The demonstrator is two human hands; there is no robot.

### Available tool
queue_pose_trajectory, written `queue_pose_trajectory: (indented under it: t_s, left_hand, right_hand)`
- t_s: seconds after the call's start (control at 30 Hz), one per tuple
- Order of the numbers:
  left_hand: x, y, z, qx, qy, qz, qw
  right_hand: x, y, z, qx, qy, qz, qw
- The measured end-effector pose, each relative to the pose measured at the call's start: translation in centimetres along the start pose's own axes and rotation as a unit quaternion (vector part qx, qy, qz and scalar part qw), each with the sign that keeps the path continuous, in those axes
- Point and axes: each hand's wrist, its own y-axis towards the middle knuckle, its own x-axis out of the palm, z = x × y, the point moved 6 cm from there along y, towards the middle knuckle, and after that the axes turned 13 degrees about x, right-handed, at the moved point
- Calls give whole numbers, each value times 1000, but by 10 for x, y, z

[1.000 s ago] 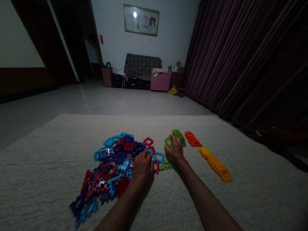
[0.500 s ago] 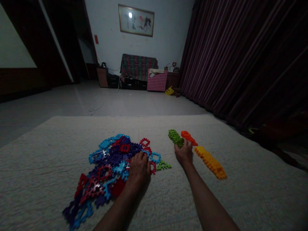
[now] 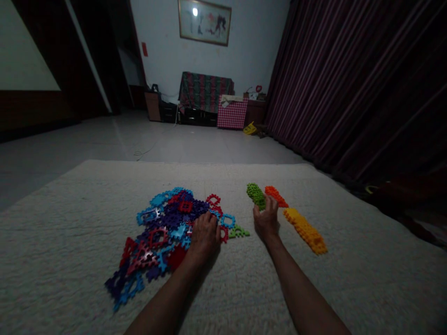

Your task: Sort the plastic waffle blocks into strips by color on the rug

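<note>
Right hand at green row; orange row, yellow row close beside.

room: dim all over, under a cool grey cast
framed picture: at twelve o'clock, one hard white reflection in its glass
curtain: at two o'clock, folds faintly lit, sinking toward black by three o'clock
doorway: at ten o'clock, too dark to read
plastic pieces: small white glints toward eight o'clock
left hand: slightly soft, with a weak shadow along the forearm
mat: grainy, its weave smeared
edges: wide-lens stretch, uprights leaning
</note>
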Motion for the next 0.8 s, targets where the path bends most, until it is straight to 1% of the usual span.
queue_pose_trajectory:
  t_s: [0.07,0.13,0.17,0.23,0.37,0.43,0.5,0.67,0.8]
  left_hand:
    - [0,0,0,-1,7,-6,1000]
    - [-1,2,0,-1,19,-17,1000]
    - [-1,4,0,0,24,-27,999]
    - [-1,8,1,4,31,-59,998]
    - [-5,12,4,13,43,-119,992]
    - [-8,10,6,15,53,-132,990]
    - [-11,6,8,11,58,-137,989]
    - [-12,-10,6,-22,49,-131,990]
    - [-9,-20,7,-14,39,-84,996]
  right_hand:
    - [6,-14,-10,-13,37,-70,997]
    - [15,-32,-19,-9,72,-148,986]
    - [18,-41,-25,-13,79,-180,980]
    - [24,-60,-36,-29,57,-235,970]
    - [24,-86,-53,-77,-57,-237,967]
    - [21,-94,-58,-96,-77,-234,964]
    - [19,-97,-59,-96,-73,-231,965]
    - [15,-94,-59,-81,-46,-225,970]
    - [13,-92,-59,-74,-11,-213,974]
